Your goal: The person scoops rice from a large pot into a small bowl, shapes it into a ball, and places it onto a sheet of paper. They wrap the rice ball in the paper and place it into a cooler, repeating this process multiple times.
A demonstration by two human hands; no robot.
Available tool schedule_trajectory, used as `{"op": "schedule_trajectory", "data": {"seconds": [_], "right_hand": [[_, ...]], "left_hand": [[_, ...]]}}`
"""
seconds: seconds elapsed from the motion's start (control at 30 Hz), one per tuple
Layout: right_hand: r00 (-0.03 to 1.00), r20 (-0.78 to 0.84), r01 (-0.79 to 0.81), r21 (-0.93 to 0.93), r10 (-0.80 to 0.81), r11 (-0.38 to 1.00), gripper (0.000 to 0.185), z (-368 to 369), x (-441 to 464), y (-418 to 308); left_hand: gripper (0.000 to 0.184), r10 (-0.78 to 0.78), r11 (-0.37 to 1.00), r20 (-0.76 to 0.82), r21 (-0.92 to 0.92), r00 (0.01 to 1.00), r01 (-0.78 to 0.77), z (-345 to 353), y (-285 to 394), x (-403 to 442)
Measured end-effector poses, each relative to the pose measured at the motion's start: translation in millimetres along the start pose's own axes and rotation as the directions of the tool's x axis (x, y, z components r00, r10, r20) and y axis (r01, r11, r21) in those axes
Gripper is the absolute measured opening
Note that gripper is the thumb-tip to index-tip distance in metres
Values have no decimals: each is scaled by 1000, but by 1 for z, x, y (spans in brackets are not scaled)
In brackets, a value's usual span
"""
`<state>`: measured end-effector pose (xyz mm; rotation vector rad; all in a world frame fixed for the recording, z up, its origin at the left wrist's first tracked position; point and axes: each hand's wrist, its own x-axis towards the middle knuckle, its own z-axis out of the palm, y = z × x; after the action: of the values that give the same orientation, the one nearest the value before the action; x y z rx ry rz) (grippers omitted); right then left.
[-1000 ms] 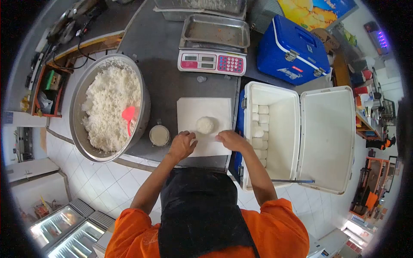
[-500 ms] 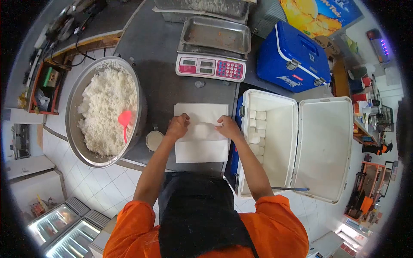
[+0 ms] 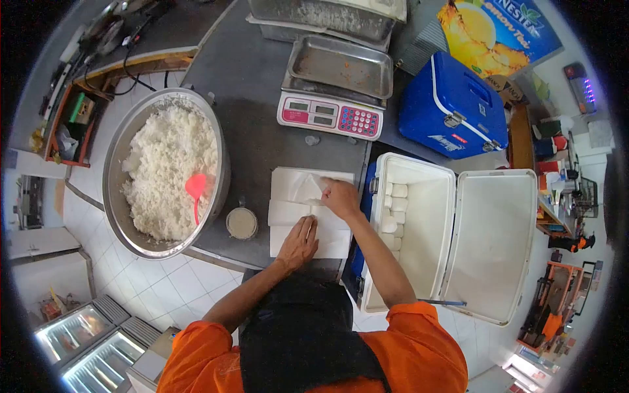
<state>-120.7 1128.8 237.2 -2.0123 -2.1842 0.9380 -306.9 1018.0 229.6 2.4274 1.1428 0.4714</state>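
Observation:
White paper sheets [image 3: 282, 242] lie on the dark counter, with the top sheet folded over a rice mound that is now hidden. My left hand [image 3: 300, 243] rests flat on the paper near the fold, fingers stretched out together. At the right side of the folded paper, my right hand [image 3: 341, 198] has its fingers bent and pinched at the paper's edge. A large metal bowl of rice [image 3: 171, 164] with a red scoop [image 3: 195, 186] stands to the left. Between bowl and paper is a round cup [image 3: 241, 223].
A pink and white scale [image 3: 329, 116] carries a metal tray [image 3: 341, 65] behind the paper. An open cooler [image 3: 419, 242] with several white wrapped packs [image 3: 396, 204] stands at the right. A closed blue cooler [image 3: 452, 108] sits behind it.
The paper went from flat under the rice mound to folded over it. My left hand moved down and right onto the paper, and my right hand moved inward along the fold.

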Motion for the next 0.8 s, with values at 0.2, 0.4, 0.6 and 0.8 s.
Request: {"op": "schedule_trajectory", "data": {"seconds": [0.2,0.4,0.6,0.8], "right_hand": [[897,-178,398,-75,-405,914,25,-1,31,26],[939,128,293,184,-319,938,18,-6,-2,-1],[848,-239,435,-196,-473,879,20,50,-84,-15],[800,-437,399,-123,-411,909,25,73,-89,-11]], "left_hand": [[46,44,999,-96,16,994,-42,7,-11,7],[42,154,984,-71,99,986,-147,13,-33,9],[48,72,980,-81,-178,994,-85,18,-44,1],[55,99,982,-219,177,971,-61,-77,-56,87]]}}
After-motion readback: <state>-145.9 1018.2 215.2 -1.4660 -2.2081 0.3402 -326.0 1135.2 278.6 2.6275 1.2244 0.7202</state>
